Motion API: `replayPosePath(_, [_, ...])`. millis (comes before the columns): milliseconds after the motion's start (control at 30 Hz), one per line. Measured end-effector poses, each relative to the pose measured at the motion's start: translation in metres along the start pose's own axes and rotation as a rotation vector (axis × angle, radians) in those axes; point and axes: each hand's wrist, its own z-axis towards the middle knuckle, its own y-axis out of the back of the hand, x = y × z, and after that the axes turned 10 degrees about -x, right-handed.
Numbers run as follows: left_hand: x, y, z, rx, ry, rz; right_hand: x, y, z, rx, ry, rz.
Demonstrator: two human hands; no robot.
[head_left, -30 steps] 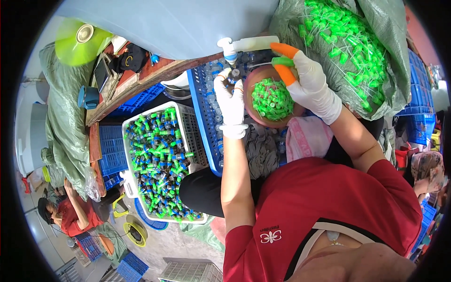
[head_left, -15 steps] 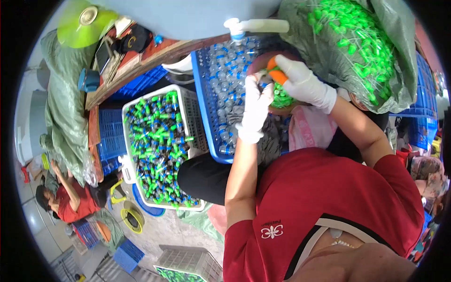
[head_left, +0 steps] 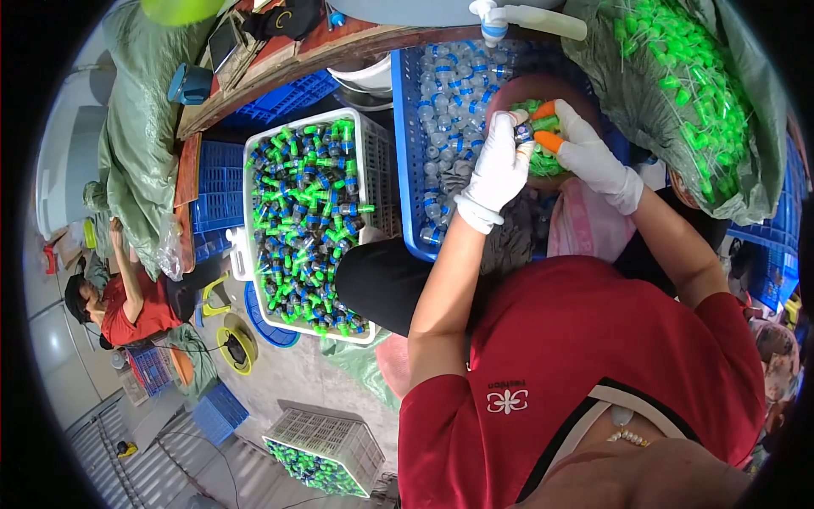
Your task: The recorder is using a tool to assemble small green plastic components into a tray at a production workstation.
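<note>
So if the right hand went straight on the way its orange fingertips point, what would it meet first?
Most likely the small blue-banded bottle held by the left hand, just ahead of the right hand and its orange fingertips, though depth is unclear.

Left hand [head_left: 500, 168]: white-gloved, curled into a pinch, close beside its partner!
Right hand [head_left: 596, 165]: gloved too, orange-tipped fingers [head_left: 549, 141] pointing left!
Left forearm [head_left: 451, 271]: bare, stretched forward!
Right forearm [head_left: 676, 233]: bare, slanting inward!
</note>
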Motion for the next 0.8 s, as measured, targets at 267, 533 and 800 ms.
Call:
replayPosePath(267, [-0.003, 0.008, -0.01, 0.036, -0.064, -0.078, 0.071, -0.005, -0.019, 0.078, 0.426, -0.541])
replayPosePath(533, [-0.018, 0.023, -0.029, 0.094, 0.1, -0.159, 0.029, -0.008, -0.027, 0.123, 0.366, -0.285])
replayPosePath(800, [-0.021, 0.121, -0.042, 0.089, 0.017, 0.367, 0.028, -0.023, -0.057, 0.029, 0.347, -0.608])
